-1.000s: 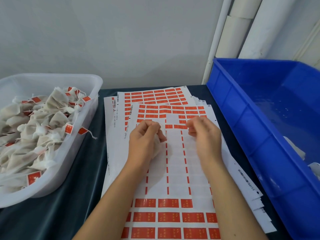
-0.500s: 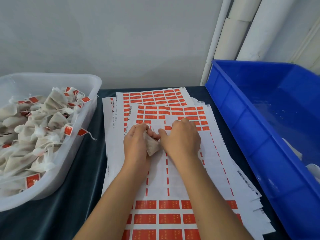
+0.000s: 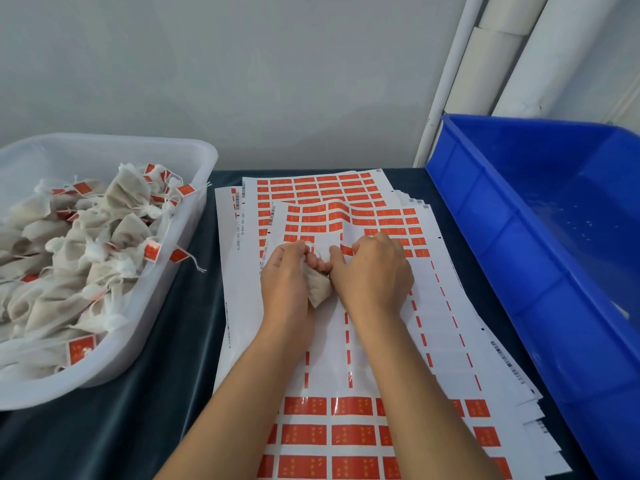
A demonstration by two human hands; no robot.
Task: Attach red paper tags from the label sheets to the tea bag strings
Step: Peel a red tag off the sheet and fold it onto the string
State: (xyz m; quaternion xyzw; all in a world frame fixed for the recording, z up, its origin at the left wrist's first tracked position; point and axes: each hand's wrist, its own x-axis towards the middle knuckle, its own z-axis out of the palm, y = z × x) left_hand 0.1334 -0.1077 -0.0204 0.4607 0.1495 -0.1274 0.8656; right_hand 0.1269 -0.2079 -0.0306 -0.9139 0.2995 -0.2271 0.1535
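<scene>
Head view: my left hand (image 3: 284, 279) grips a tea bag (image 3: 317, 289) over the middle of the top label sheet (image 3: 377, 341). My right hand (image 3: 372, 271), apart a second ago, has closed in beside it, fingers curled on a red tag (image 3: 346, 250) at the sheet's peeled edge; I judge peeling is starting. Tagged bags fill the white tub (image 3: 194, 216) at the desk's left; a blue bin (image 3: 519, 271) stands right.

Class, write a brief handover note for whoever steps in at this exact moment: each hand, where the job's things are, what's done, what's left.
Left hand grips one tea bag over the top label sheet.
Right hand fingertips pinch at a red tag on that sheet.
Done: tagged bags fill the white tub; the sheet's middle rows are used.
Left: tag the held bag; red tags remain at the sheet's top and bottom.
The blue crate sits at right.
</scene>
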